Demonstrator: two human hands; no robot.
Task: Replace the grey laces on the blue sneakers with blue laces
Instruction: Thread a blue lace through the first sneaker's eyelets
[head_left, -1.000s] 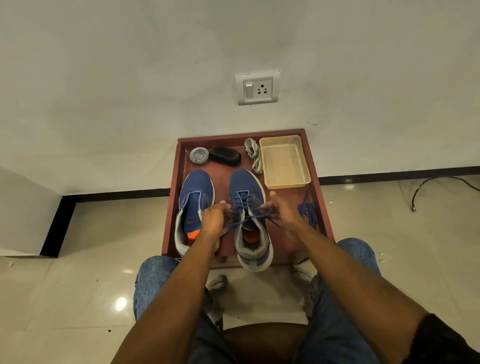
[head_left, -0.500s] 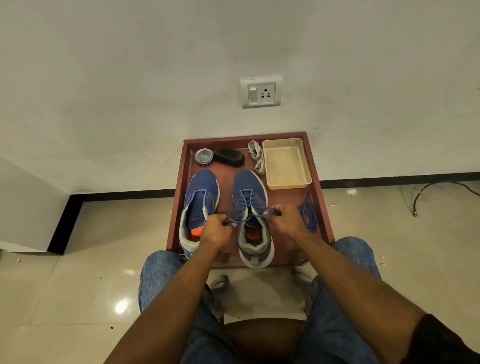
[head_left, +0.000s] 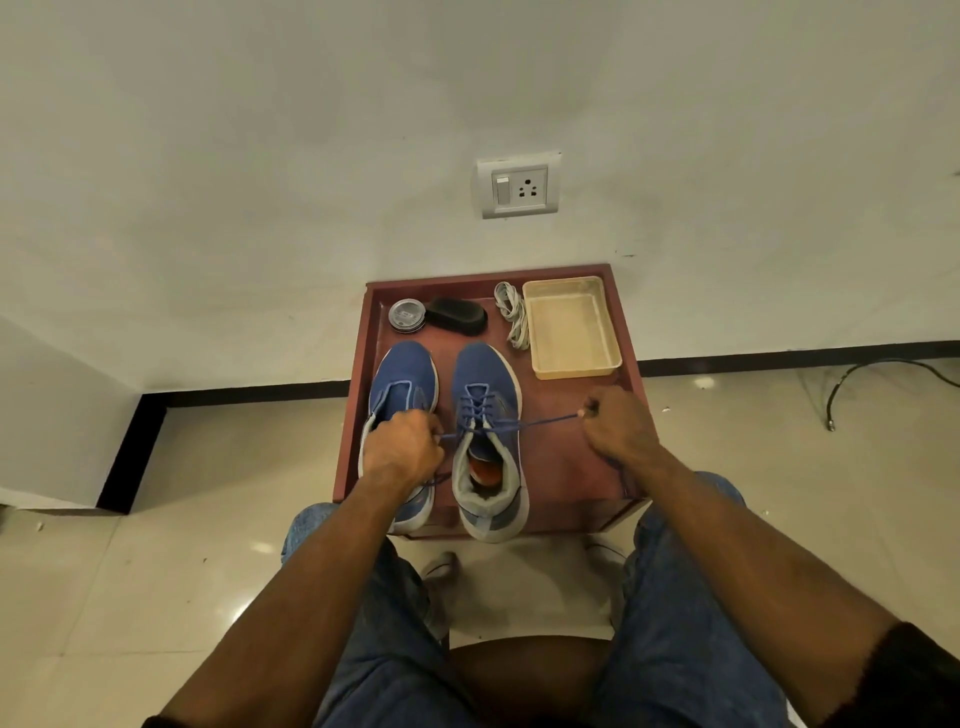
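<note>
Single head-worn view looks steeply down, close above the table (head_left: 636, 364).

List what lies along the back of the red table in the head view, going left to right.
Round tin → black shoe brush → bundle of grey laces → beige plastic tray.

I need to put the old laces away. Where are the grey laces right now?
In the head view, the grey laces lie bundled at the far end of the red table, between the black brush and the beige tray.
</note>
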